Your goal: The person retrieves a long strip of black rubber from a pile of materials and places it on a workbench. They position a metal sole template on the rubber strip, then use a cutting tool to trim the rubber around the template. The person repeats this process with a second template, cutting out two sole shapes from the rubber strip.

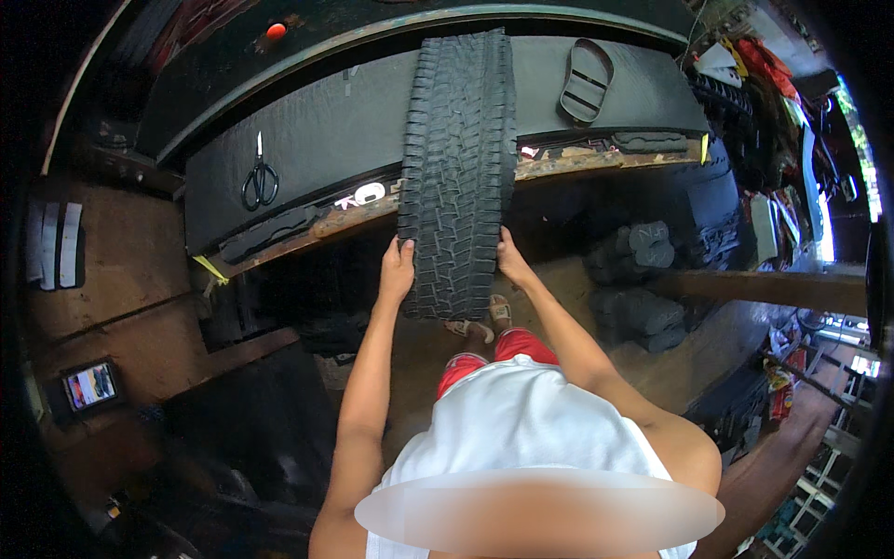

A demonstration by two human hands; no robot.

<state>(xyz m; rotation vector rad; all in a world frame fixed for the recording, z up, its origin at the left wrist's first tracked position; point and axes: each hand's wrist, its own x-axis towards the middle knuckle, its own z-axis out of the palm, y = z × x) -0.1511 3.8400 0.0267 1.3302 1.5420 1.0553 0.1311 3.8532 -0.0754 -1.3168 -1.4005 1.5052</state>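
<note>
A long strip of black tire tread [458, 158] lies across the dark workbench, its near end hanging over the front edge toward me. My left hand [398, 270] grips the strip's left edge near that end, thumb on top. On the opposite edge, my right hand [511, 257] holds the strip with its fingers mostly hidden beneath. Black-handled scissors [260, 177] rest on the bench to the left, blades pointing away. To the right of the tread lies a sole-shaped black frame [587, 82] with two crossbars.
The bench top [326, 112] has a worn wooden front edge [605, 163]. Stacked dark sole-shaped pieces [643, 247] sit below at right, near a wooden beam [754, 289]. A lit screen [90, 387] stands at lower left. Cluttered goods [773, 84] crowd the far right.
</note>
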